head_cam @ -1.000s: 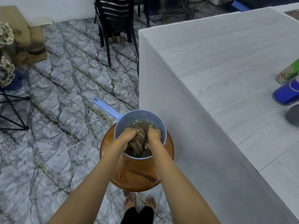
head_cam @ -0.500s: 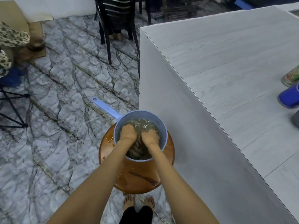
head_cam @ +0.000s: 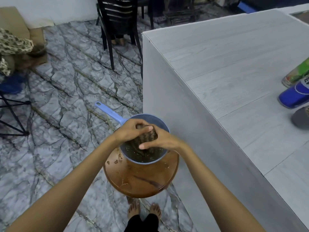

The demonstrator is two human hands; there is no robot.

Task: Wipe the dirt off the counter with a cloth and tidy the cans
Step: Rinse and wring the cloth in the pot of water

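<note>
1. A stool [head_cam: 142, 178] stands on the floor, just left of the counter [head_cam: 225, 72] and ahead of the person's feet [head_cam: 143, 210].
2. A water scoop [head_cam: 150, 118] sits on the stool's far side, its handle pointing away to the left.
3. Above the scoop, the left hand [head_cam: 132, 131] and right hand [head_cam: 160, 141] grip the cloth [head_cam: 143, 139] between them.
4. At the view's right edge, three cans sit close together on the counter: far can [head_cam: 296, 73], middle can [head_cam: 294, 96], near can [head_cam: 301, 118].
5. A chair [head_cam: 117, 22] stands beyond the counter's far left corner.

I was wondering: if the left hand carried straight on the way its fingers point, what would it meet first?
The left hand grips the cloth, so that comes first. Past it would probably be the right hand, then the side wall of the counter, though depth is unclear.
</note>
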